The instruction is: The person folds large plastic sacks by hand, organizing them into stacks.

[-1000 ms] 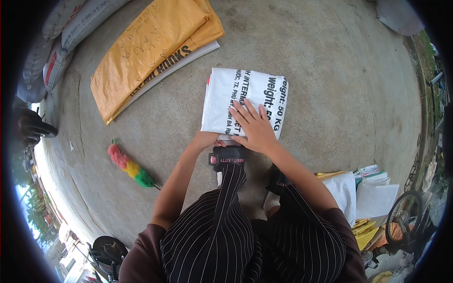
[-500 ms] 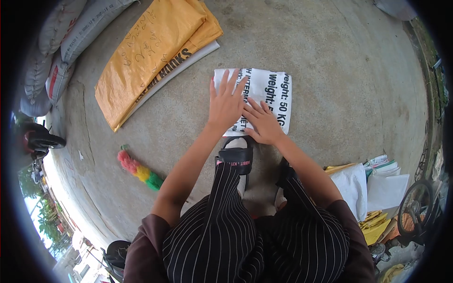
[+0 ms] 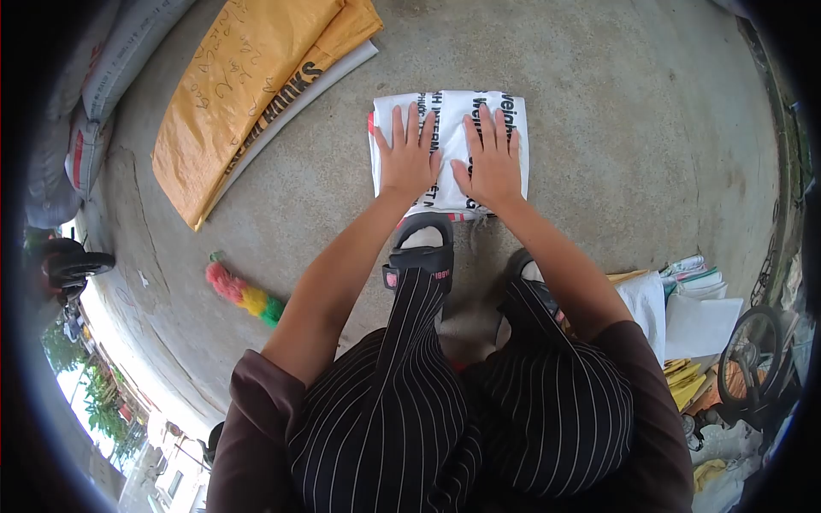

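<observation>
A folded white woven sack (image 3: pixel 451 128) with black and red print lies on the concrete floor in front of my feet. My left hand (image 3: pixel 409 156) rests flat on its left half, fingers spread. On the right half lies my right hand (image 3: pixel 492 168), palm down with its fingers apart. Both hands press on the sack and neither grips it. Black lettering shows between and around the fingers. The sack's near edge meets the front of my left sandal (image 3: pixel 425 232).
At the upper left lies a stack of folded yellow sacks (image 3: pixel 248 77), with filled sacks (image 3: pixel 128 60) beyond it. A colourful duster (image 3: pixel 242 291) is on the floor to the left. Folded white sacks (image 3: pixel 697 321) and a black wheel (image 3: pixel 751 355) stand at the right.
My hands have moved apart, the right one going up and onto the sack's right half. The sack now looks taller, with its near edge showing red print. The whole view has shifted slightly.
</observation>
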Action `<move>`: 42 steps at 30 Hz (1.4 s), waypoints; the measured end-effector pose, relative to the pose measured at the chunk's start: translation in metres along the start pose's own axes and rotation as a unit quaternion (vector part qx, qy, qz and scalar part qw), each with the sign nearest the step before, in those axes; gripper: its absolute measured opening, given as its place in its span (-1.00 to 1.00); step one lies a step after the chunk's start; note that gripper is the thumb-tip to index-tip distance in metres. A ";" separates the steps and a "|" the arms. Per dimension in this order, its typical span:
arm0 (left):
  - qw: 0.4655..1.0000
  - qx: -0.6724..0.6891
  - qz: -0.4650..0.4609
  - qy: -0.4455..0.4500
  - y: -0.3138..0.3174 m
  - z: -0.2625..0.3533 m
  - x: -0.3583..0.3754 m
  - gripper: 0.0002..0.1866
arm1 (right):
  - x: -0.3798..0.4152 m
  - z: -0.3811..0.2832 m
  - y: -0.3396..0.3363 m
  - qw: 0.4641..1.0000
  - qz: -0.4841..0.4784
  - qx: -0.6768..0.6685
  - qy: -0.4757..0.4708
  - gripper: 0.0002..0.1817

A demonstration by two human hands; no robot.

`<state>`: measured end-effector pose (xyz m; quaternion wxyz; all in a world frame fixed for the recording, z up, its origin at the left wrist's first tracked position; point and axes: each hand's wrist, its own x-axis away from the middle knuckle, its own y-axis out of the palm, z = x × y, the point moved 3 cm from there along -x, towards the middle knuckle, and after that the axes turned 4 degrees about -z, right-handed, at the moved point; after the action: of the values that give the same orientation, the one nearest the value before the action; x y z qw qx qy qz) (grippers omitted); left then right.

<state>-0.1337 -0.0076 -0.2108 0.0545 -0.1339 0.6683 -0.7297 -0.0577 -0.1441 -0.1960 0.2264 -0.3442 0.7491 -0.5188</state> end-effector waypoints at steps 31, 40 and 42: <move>0.818 0.401 0.024 -0.412 0.024 -0.065 0.045 -0.21 | 0.038 0.074 -0.024 0.841 -0.081 -0.359 0.396 -0.12; 0.676 0.691 -0.105 -0.234 -0.061 0.001 -0.005 -0.38 | 0.071 0.079 -0.120 0.692 0.035 -0.666 0.276 -0.53; 0.688 0.692 -0.158 -0.152 -0.116 0.057 -0.020 -0.40 | 0.129 0.088 -0.178 0.660 0.147 -0.661 0.327 -0.65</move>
<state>-0.0882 -0.0453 -0.0944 0.1160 -0.2708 -0.0749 -0.9527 -0.0314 -0.3355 -0.0596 -0.2462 -0.0970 0.9615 0.0734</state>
